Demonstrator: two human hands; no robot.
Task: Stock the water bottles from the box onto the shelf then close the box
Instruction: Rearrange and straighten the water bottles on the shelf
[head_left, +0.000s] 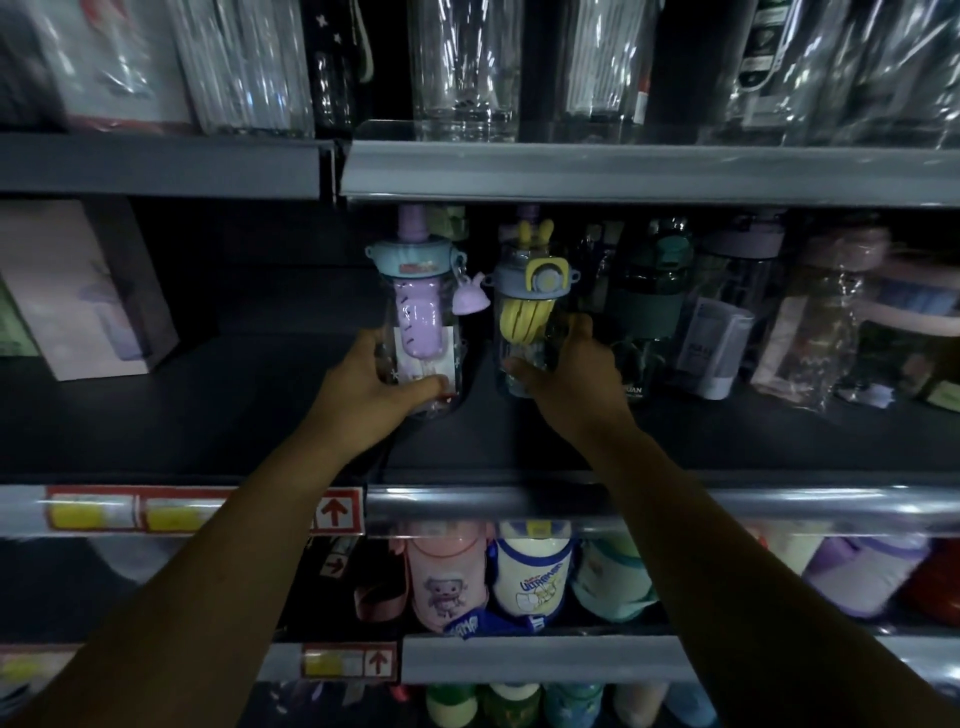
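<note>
Purple bottle (423, 332) in left grip (374, 382), yellow bottle (524, 322) in right grip (566, 371) — both closed around (upright), bare shelf (234, 415) leftward.

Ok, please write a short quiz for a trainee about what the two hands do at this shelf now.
1. True or false: the left hand holds the clear plastic bottle with the purple insert and blue lid.
2. What does the right hand grip? A) dark green bottle B) clear bottle with the yellow insert and grey-blue lid C) pink box
3. Fill in: both bottles are on the dark ____ shelf, between two others.

Key: 1 true; 2 B; 3 middle.
</note>
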